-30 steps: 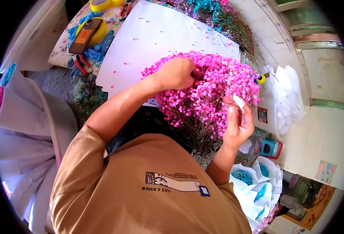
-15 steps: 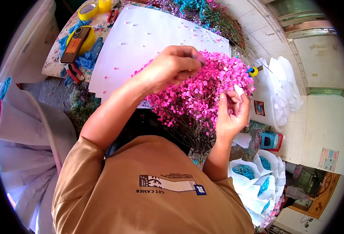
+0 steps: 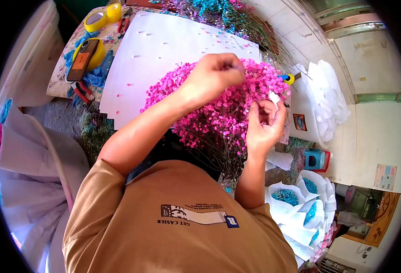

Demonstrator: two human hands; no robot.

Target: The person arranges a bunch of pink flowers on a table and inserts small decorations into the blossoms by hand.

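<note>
In the head view, a large bunch of pink flowers [image 3: 223, 111] lies in front of the person's chest, its blooms over the near right part of a white sheet [image 3: 139, 75] and its thin stems pointing down towards the body. The left hand [image 3: 221, 73] is above the blooms with its fingers curled in; the fingertips are blurred, so I cannot tell whether it grasps anything. The right hand [image 3: 266, 120] is at the right side of the bunch, palm turned up, fingers bent towards the thumb, with a white wrap [image 3: 274, 97] around 1 finger; whether a stem is pinched there I cannot tell.

Small pink and white bits dot the sheet. To its left, on a worn table [image 3: 57, 82], a phone [image 3: 82, 61] rests on a yellow tape roll [image 3: 98, 51], with crumpled blue material [image 3: 96, 77] and red-handled cutters [image 3: 83, 93] beside it. 2 more yellow rolls are at the table's far end. Past the sheet lie blue and purple flowers [image 3: 214, 10]. At lower right stand white-wrapped blue bouquets [image 3: 285, 196].
</note>
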